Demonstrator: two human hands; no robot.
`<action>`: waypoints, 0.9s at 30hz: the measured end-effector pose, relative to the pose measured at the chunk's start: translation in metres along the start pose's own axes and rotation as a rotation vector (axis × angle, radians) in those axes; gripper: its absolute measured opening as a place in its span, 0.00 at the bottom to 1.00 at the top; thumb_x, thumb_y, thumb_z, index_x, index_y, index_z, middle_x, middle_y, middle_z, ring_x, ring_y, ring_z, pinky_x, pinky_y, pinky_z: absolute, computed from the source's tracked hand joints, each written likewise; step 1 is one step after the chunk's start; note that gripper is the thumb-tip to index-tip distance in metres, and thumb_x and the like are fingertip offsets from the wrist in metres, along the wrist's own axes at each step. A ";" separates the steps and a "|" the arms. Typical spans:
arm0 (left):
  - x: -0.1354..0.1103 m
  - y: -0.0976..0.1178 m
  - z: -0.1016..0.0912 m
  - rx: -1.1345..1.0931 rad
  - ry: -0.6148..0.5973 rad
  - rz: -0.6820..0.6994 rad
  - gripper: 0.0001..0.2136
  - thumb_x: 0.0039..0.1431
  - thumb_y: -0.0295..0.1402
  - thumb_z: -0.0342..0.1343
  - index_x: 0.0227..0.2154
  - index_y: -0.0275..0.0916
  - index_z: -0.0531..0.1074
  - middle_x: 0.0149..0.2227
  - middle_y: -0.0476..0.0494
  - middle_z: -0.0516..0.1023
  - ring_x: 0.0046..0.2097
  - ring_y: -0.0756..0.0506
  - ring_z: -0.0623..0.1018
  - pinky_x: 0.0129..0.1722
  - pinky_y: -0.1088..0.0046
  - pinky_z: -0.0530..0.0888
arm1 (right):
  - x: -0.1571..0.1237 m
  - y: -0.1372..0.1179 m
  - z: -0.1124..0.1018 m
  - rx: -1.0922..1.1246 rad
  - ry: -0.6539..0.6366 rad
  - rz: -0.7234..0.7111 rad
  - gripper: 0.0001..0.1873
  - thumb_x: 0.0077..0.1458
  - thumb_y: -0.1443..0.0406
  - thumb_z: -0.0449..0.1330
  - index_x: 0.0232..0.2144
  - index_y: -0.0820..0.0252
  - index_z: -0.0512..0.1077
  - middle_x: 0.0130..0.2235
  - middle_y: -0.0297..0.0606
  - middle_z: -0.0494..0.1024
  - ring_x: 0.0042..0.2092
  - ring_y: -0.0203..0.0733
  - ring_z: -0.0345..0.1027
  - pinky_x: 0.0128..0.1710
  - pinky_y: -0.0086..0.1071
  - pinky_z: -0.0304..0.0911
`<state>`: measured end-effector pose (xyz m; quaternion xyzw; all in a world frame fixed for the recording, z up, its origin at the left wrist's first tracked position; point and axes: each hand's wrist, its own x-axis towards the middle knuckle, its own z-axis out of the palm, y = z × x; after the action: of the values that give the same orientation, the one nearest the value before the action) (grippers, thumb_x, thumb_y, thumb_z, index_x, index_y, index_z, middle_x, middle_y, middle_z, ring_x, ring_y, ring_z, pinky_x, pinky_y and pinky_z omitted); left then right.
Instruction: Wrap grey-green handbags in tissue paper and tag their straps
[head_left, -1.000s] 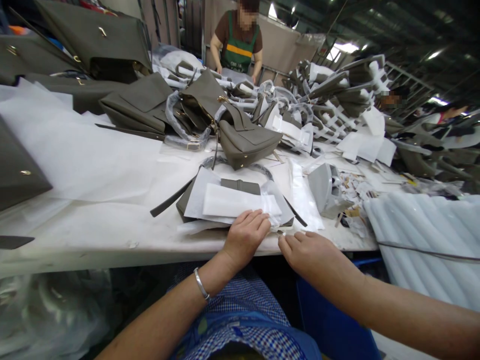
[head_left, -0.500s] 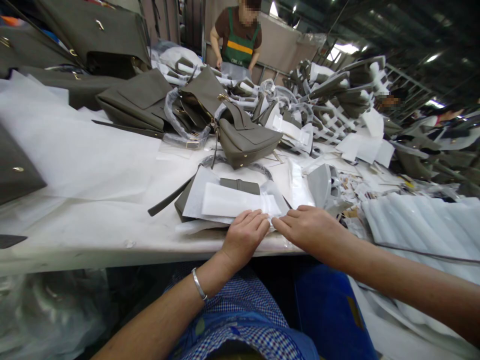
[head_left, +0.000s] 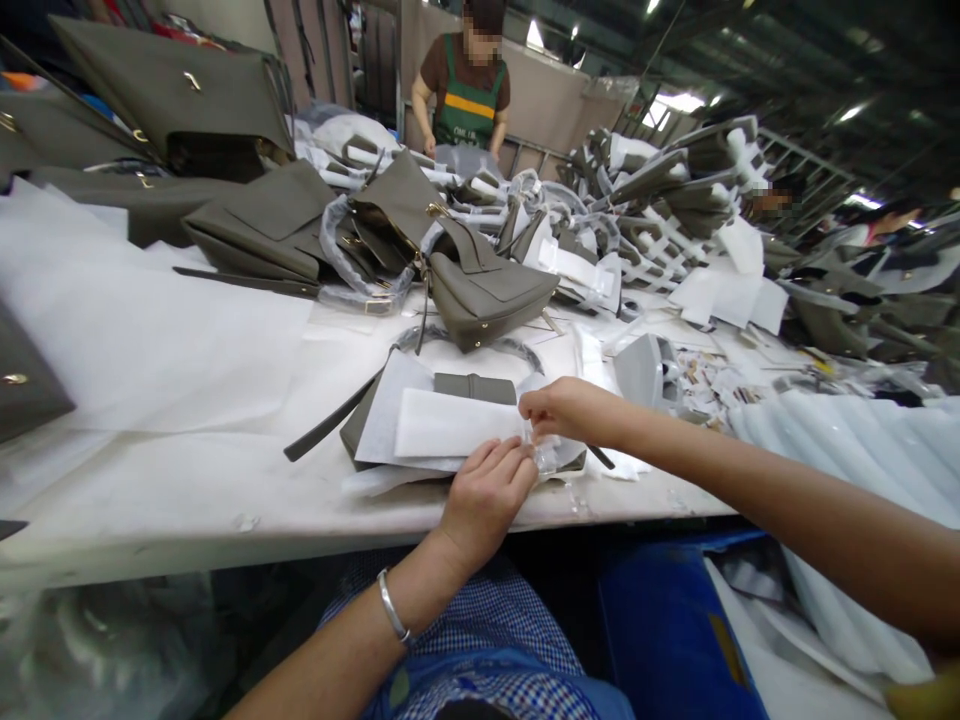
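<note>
A flat grey-green bag piece [head_left: 472,387] lies near the table's front edge under white paper sheets [head_left: 442,424] and a clear plastic wrap [head_left: 553,455]. My left hand [head_left: 486,496] rests at the near edge of this stack, fingers together and curled onto the plastic. My right hand [head_left: 566,406] reaches across from the right and pinches the plastic and paper at the stack's right end. A grey strap [head_left: 327,428] sticks out to the left.
Grey handbags [head_left: 491,288] and wrapped parts are heaped across the middle and back of the white table [head_left: 187,480]. White foam rolls [head_left: 847,440] lie at right. A person in a green apron [head_left: 465,85] works at the far side. A blue bin [head_left: 667,630] stands below.
My right hand has moved from the table's front edge up and left onto the stack and closed on the plastic. My left hand has stayed in place.
</note>
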<state>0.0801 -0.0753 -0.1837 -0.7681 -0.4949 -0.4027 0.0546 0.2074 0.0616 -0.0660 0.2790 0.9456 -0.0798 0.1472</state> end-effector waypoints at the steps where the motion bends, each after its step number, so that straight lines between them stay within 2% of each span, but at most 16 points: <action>1: 0.000 0.000 0.000 -0.004 -0.006 -0.002 0.03 0.67 0.30 0.53 0.41 0.40 0.71 0.48 0.46 0.80 0.55 0.45 0.76 0.56 0.64 0.69 | 0.003 0.004 0.000 0.060 -0.009 0.000 0.08 0.50 0.71 0.65 0.35 0.59 0.75 0.27 0.30 0.79 0.31 0.36 0.71 0.29 0.25 0.55; 4: 0.001 0.000 0.001 0.001 0.007 -0.004 0.04 0.66 0.34 0.55 0.41 0.40 0.70 0.48 0.47 0.81 0.54 0.45 0.77 0.56 0.64 0.70 | 0.008 0.015 0.003 0.257 -0.013 -0.022 0.09 0.47 0.70 0.68 0.33 0.61 0.74 0.28 0.31 0.78 0.30 0.35 0.71 0.31 0.25 0.58; 7: 0.002 0.001 0.001 0.014 0.026 0.007 0.06 0.66 0.34 0.56 0.42 0.40 0.70 0.47 0.47 0.81 0.53 0.44 0.77 0.55 0.63 0.70 | 0.013 0.028 0.013 0.315 0.113 -0.039 0.18 0.41 0.67 0.72 0.35 0.62 0.73 0.33 0.34 0.78 0.30 0.35 0.69 0.31 0.26 0.60; 9: 0.003 0.001 0.000 0.022 0.024 0.018 0.06 0.66 0.34 0.56 0.43 0.40 0.70 0.47 0.46 0.81 0.53 0.44 0.78 0.55 0.63 0.69 | 0.016 0.036 0.021 0.341 0.206 0.015 0.24 0.35 0.65 0.75 0.37 0.62 0.73 0.34 0.34 0.76 0.30 0.35 0.67 0.30 0.27 0.60; 11: 0.004 0.002 -0.001 0.028 0.014 0.028 0.06 0.65 0.34 0.56 0.42 0.40 0.71 0.47 0.46 0.81 0.53 0.43 0.78 0.55 0.63 0.69 | 0.018 0.042 0.027 0.421 0.239 0.103 0.25 0.34 0.64 0.75 0.37 0.61 0.73 0.29 0.30 0.75 0.28 0.35 0.67 0.28 0.27 0.60; 14: 0.004 0.003 -0.003 0.045 0.010 0.041 0.05 0.64 0.34 0.57 0.40 0.40 0.71 0.47 0.46 0.81 0.52 0.42 0.78 0.55 0.63 0.69 | 0.013 0.043 0.032 0.506 0.333 0.177 0.18 0.40 0.66 0.73 0.36 0.60 0.75 0.27 0.29 0.75 0.29 0.36 0.70 0.30 0.27 0.63; 17: 0.002 0.004 -0.003 0.060 0.010 0.053 0.06 0.64 0.33 0.58 0.41 0.40 0.71 0.48 0.46 0.81 0.52 0.42 0.78 0.55 0.63 0.69 | 0.000 0.037 0.034 0.492 0.511 0.206 0.09 0.51 0.68 0.65 0.38 0.58 0.76 0.37 0.36 0.80 0.38 0.40 0.74 0.41 0.32 0.66; 19: 0.002 0.003 -0.003 0.060 0.023 0.063 0.06 0.64 0.33 0.58 0.42 0.40 0.71 0.49 0.46 0.80 0.53 0.43 0.78 0.56 0.63 0.68 | -0.008 0.033 0.038 0.458 0.578 0.158 0.15 0.54 0.64 0.64 0.45 0.58 0.75 0.48 0.41 0.78 0.50 0.46 0.72 0.51 0.38 0.63; 21: 0.001 0.003 -0.002 0.060 0.045 0.074 0.06 0.64 0.32 0.58 0.43 0.39 0.72 0.49 0.46 0.80 0.52 0.43 0.78 0.56 0.63 0.68 | -0.010 0.031 0.045 0.416 0.552 0.061 0.32 0.49 0.58 0.69 0.56 0.58 0.70 0.59 0.47 0.71 0.60 0.52 0.63 0.59 0.42 0.58; 23: 0.002 0.003 -0.001 0.059 0.057 0.079 0.07 0.64 0.32 0.57 0.43 0.39 0.72 0.49 0.45 0.80 0.52 0.43 0.78 0.56 0.63 0.68 | -0.006 0.033 0.054 0.389 0.467 0.009 0.44 0.45 0.53 0.70 0.62 0.60 0.64 0.63 0.51 0.66 0.64 0.56 0.58 0.61 0.45 0.55; 24: 0.002 0.003 -0.001 0.059 0.053 0.078 0.07 0.64 0.32 0.57 0.44 0.39 0.72 0.49 0.45 0.80 0.52 0.43 0.78 0.56 0.63 0.68 | -0.003 0.034 0.057 0.386 0.431 0.021 0.46 0.46 0.51 0.70 0.63 0.60 0.62 0.62 0.51 0.67 0.63 0.56 0.59 0.61 0.46 0.55; 27: 0.002 0.003 -0.001 0.074 0.032 0.072 0.07 0.65 0.33 0.57 0.44 0.39 0.72 0.49 0.44 0.80 0.52 0.42 0.78 0.55 0.63 0.68 | 0.010 0.041 0.063 0.376 0.382 0.079 0.41 0.50 0.50 0.66 0.63 0.55 0.63 0.57 0.44 0.74 0.58 0.56 0.65 0.59 0.46 0.58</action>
<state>0.0823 -0.0756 -0.1811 -0.7763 -0.4803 -0.3944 0.1054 0.2372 0.0860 -0.1317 0.3480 0.9132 -0.1940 -0.0855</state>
